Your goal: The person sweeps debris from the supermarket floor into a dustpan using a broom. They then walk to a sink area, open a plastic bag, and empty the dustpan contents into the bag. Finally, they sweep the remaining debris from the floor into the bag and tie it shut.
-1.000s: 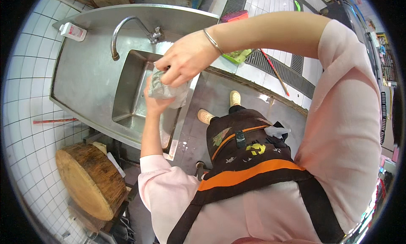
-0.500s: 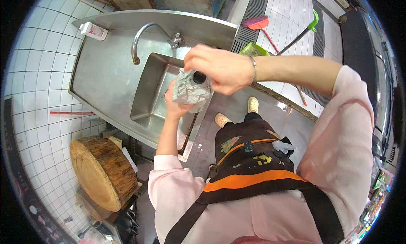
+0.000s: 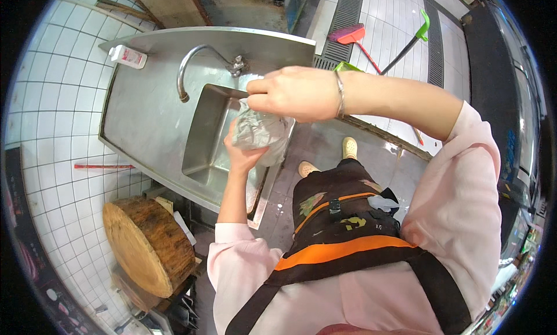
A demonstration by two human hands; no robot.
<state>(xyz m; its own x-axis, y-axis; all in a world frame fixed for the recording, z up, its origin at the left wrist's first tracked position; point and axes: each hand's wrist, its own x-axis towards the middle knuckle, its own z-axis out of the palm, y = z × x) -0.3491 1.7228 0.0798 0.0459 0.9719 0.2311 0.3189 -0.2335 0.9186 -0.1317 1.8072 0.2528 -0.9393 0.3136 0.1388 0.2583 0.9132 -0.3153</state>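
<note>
The left hand (image 3: 244, 155) cups the crumpled plastic bag (image 3: 259, 131) from below, fingers partly closed around it, toward three o'clock of the sink basin (image 3: 200, 139); firm support without squeezing suits it. The right hand (image 3: 293, 95) curls over its twelve-o'clock end; whether those fingers grip is hidden. Gentle handling should spare the film.

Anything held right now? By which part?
The left hand holds a crumpled, pale-wrapped bundle by its left and near sides. The right hand is over its top; grip there can't be told.
</note>
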